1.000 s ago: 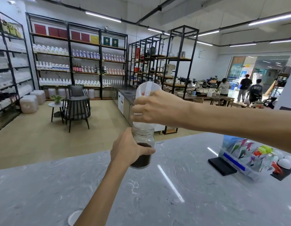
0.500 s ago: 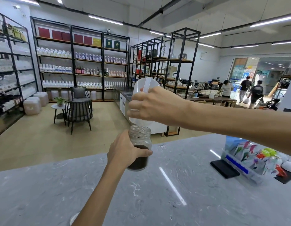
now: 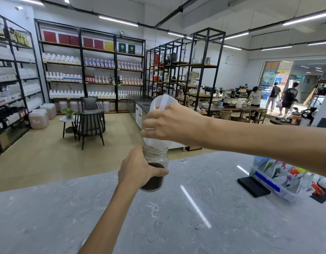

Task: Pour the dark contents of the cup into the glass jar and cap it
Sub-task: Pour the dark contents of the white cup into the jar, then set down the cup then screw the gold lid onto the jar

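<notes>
My left hand grips a small glass jar held just above the grey marble counter. Dark contents fill the jar's lower half. My right hand holds a clear plastic cup upside down, its mouth pressed onto the jar's opening. A little dark residue shows at the cup's rim inside the jar neck. No cap is in sight.
A clear plastic box of colourful packets stands at the counter's right, with a black flat block beside it. Beyond the counter lie a shop floor, a black chair and shelving with bottles. Three people stand far right.
The cup came down from just above the jar and now sits mouth-down on the jar's opening. The jar stays in my left hand at about the same place.
</notes>
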Motion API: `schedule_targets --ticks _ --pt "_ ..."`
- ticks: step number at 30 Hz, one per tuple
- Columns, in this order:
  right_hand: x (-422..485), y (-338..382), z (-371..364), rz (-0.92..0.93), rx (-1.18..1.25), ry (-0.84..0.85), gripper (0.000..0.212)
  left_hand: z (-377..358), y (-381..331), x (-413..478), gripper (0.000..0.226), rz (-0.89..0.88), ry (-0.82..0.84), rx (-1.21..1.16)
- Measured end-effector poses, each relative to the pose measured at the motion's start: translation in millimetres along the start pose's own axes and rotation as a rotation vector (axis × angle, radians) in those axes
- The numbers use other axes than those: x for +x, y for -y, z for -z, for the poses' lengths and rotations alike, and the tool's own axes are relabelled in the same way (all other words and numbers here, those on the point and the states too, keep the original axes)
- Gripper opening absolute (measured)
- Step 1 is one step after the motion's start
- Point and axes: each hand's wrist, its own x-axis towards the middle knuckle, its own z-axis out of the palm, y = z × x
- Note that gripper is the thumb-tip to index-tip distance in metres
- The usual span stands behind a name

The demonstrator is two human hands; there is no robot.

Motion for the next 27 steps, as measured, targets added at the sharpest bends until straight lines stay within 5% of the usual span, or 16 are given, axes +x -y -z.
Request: schedule_targets --ticks 5,9,14,18,27 --pt "-5.0 -3.1 -20.1 -0.224 0.293 -0.061 0.087 0.7 20.7 -8.4 0.08 0.0 0.015 -0.118" --pt "-15.2 16.1 -60.7 -0.546 0.97 -0.073 0.107 1.3 50.8 -22.3 0.086 0.013 -0.004 -0.16" --pt "-31.3 76.2 -115.4 -0.748 1.712 -0.115 0.104 0.7 104.8 -49.2 0.1 0.068 -0.044 -0.209" --pt "-35.0 131.2 -145.5 -0.827 1.892 -0.02 0.118 0.1 144.0 -67.2 0.095 0.135 -0.086 -0.213" --pt "-38.8 243.7 -172.0 -0.786 2.012 0.059 0.115 -15.7 217.3 -120.6 0.081 0.172 -0.102 -0.304"
